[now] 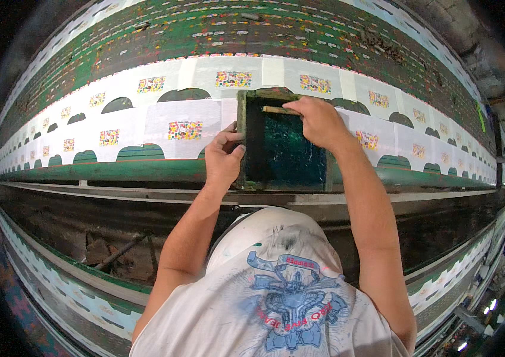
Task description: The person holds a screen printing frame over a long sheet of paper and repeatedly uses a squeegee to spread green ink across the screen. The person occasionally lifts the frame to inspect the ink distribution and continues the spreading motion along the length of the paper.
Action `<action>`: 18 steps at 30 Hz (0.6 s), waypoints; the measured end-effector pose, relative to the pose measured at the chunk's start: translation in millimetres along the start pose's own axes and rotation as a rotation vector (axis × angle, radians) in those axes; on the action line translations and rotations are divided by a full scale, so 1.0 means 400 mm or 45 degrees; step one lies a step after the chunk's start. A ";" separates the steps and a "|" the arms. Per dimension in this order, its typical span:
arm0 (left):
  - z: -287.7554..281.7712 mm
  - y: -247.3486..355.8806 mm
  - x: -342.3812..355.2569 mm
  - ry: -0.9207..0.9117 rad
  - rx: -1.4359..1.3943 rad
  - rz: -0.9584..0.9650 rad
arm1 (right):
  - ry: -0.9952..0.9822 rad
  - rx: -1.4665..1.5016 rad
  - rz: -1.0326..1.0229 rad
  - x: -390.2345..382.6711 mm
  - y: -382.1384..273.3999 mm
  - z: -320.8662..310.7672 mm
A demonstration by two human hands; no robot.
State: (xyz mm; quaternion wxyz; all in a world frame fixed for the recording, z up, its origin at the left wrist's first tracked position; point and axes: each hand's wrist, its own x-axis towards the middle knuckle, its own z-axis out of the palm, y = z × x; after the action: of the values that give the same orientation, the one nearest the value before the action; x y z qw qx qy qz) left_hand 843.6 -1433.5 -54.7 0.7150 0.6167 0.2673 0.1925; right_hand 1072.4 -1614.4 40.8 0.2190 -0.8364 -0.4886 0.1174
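Note:
A screen-printing frame (241, 110) with a dark, wet blue-green mesh (291, 152) lies on the long table over the white fabric pieces. My left hand (224, 159) has its fingers and thumb closed at the frame's left side. With my right hand (322, 122) I grip a squeegee (277, 110) near the far end of the mesh; its wooden edge shows to the left of my fingers. White fabric pieces (157, 113) with colourful printed rectangles (185, 130) extend to both sides of the frame. What lies under the frame is hidden.
The long green table (163, 168) runs left to right, its far part stained with colourful ink marks (252, 33). A pale rail (127, 193) follows its near edge. Behind me stands another table with printed pieces (86, 297). Dark debris (112, 256) lies in the gap between.

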 end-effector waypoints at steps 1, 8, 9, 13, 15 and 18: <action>0.000 0.000 0.001 -0.011 0.011 0.025 | 0.001 -0.023 -0.023 -0.005 0.000 0.006; -0.017 -0.029 0.007 -0.025 0.065 0.118 | -0.037 -0.069 -0.116 -0.119 -0.078 0.033; -0.014 -0.029 0.009 -0.035 0.068 0.125 | -0.037 -0.059 -0.103 -0.143 -0.091 0.036; -0.017 -0.031 0.010 -0.052 0.116 0.180 | -0.069 -0.034 -0.055 -0.223 -0.155 0.044; -0.016 -0.032 0.008 -0.055 0.162 0.205 | -0.058 -0.041 -0.054 -0.251 -0.192 0.048; -0.009 -0.017 -0.002 -0.041 0.129 0.184 | -0.048 -0.069 -0.023 -0.291 -0.220 0.066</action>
State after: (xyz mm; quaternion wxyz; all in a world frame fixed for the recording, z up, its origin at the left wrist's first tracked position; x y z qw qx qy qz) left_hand 840.4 -1432.4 -61.4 0.6712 0.6729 0.2200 0.2199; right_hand 936.6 -1671.6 57.9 0.1883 -0.8352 -0.5032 0.1178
